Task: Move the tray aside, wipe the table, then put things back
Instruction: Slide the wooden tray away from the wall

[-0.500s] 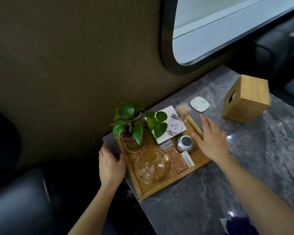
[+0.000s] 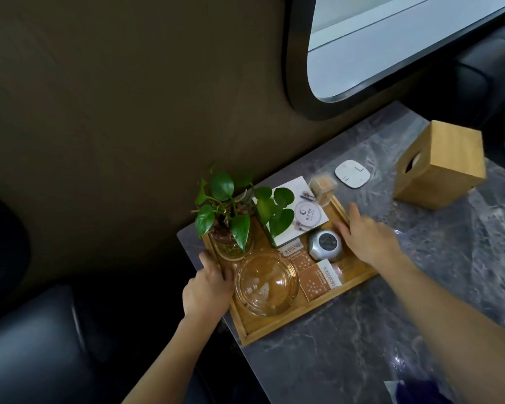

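Observation:
A wooden tray sits at the left end of the grey marble table, against the wall. It carries a green potted plant, a glass bowl, a silver round device, a white booklet, orange packets and a small clear box. My left hand grips the tray's left rim. My right hand clasps the right rim, thumb inside by the silver device.
A white rounded pad and a wooden tissue box stand on the table beyond the tray. A purple cloth lies at the table's near edge. Dark seats flank the table; a window is above.
My left hand has closed on the tray's left rim. My right hand has come down from above the tray onto its right rim.

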